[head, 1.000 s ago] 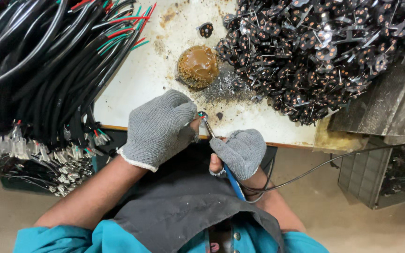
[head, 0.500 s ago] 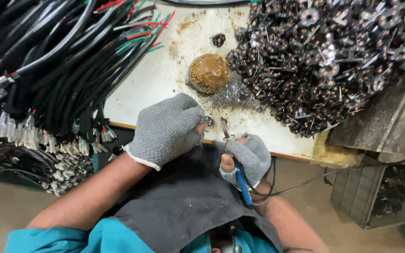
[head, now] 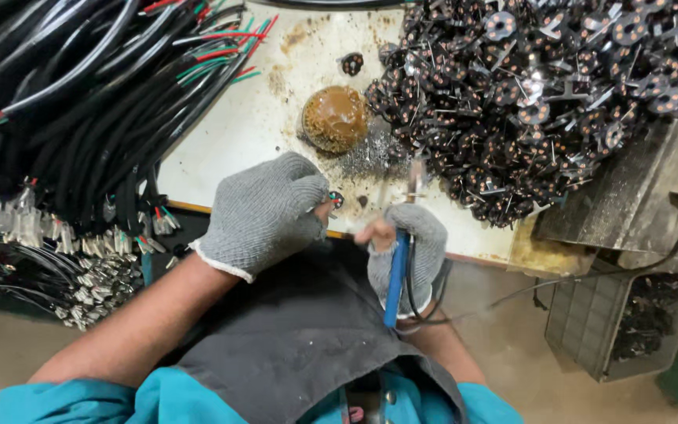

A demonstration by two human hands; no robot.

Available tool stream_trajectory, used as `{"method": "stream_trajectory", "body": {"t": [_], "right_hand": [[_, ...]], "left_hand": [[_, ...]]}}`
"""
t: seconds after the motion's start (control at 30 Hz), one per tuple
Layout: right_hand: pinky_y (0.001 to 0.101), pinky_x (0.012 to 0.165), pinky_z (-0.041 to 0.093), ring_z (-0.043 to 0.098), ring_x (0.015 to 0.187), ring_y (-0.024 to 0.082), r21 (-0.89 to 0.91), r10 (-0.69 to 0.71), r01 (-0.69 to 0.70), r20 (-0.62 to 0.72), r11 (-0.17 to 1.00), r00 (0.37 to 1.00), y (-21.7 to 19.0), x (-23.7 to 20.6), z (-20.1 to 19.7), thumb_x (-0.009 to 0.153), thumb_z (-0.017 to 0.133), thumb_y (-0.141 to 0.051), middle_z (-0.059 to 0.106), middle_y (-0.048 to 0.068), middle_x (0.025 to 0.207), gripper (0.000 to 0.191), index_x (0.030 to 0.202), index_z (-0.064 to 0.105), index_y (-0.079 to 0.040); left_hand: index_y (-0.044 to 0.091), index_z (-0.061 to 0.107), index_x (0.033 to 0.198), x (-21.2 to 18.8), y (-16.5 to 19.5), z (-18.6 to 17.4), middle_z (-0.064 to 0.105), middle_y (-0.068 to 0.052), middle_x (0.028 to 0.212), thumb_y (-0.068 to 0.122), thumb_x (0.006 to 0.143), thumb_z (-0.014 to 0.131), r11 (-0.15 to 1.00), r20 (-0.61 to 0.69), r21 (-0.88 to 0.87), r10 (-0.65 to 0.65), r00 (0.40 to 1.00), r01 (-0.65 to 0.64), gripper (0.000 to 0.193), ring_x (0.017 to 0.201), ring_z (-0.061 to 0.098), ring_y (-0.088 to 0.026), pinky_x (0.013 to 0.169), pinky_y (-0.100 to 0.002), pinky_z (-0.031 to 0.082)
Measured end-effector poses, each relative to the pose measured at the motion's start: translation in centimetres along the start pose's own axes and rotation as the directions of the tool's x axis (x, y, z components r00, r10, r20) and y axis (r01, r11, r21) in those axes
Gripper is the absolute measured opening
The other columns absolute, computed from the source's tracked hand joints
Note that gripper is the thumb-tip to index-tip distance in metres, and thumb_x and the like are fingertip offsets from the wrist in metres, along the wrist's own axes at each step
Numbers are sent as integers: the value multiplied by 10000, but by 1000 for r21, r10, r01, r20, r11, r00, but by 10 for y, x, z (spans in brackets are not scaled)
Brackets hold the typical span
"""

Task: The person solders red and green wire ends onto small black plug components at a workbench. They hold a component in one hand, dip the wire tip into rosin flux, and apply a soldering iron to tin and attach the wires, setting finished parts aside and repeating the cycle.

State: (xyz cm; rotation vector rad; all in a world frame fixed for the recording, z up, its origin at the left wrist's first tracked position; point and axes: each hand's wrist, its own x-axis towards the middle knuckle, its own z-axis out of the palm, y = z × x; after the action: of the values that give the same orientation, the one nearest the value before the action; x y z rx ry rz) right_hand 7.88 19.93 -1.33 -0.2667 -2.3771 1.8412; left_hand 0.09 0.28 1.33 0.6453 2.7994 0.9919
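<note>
The left hand [head: 264, 212], in a grey knit glove, is curled narrow, pinching a small round black connector piece [head: 336, 199] between bare fingertips at the table's front edge. Just beside it, the right hand [head: 408, 250], also gloved, is closed around a blue-handled soldering iron [head: 398, 271], whose tip points up toward the pinched piece; a dark cord trails from the handle down past the wrist. Beyond the hands, a brown, crusted round lump [head: 335, 118] sits on the stained white table [head: 229, 149] with silvery solder debris [head: 372, 154] beside it. A large heap of black connector parts [head: 535, 94] fills the right, and bundles of black cables [head: 80, 102] with coloured wires lie left.
</note>
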Motion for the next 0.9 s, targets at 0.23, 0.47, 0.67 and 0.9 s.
{"method": "stream_trajectory", "body": {"t": [0.23,0.47,0.67,0.9], "right_hand": [[356,792,533,690,815,235,-639,-641,600,210,482,738,-19,58,-19,1014,820,-155,774,77,1016,337,1217,559,-87],[356,842,562,746,904,245,-628,-625,561,148,539,766,-32,60,-8,948,870,-112,758,36,1032,366,1169,579,-98],[336,866,573,748,937,204,-464,-368,355,66,812,927,-28,26,-3,932,833,-107,729,32,980,409,1198,529,-40],[329,737,544,674,767,237,-632,-338,319,94,706,936,-40,19,-21,866,826,-61,763,76,910,137,995,790,-92]], "left_hand": [[146,709,783,-2,0,0,676,-75,866,306,802,757,1000,-10,-8,-1,1000,1,168,754,681,-310,606,-457,524],[152,710,789,-5,-1,-9,667,-74,875,294,792,761,1000,-7,-23,8,1000,-8,152,736,679,-304,591,-450,522],[145,703,800,-6,-3,-4,668,-71,885,283,806,769,999,-38,-41,20,999,-21,153,757,681,-302,604,-444,521],[141,698,786,-6,-1,-1,672,-79,875,306,802,774,1000,-29,1,19,999,-19,182,764,679,-311,610,-451,525]]}}
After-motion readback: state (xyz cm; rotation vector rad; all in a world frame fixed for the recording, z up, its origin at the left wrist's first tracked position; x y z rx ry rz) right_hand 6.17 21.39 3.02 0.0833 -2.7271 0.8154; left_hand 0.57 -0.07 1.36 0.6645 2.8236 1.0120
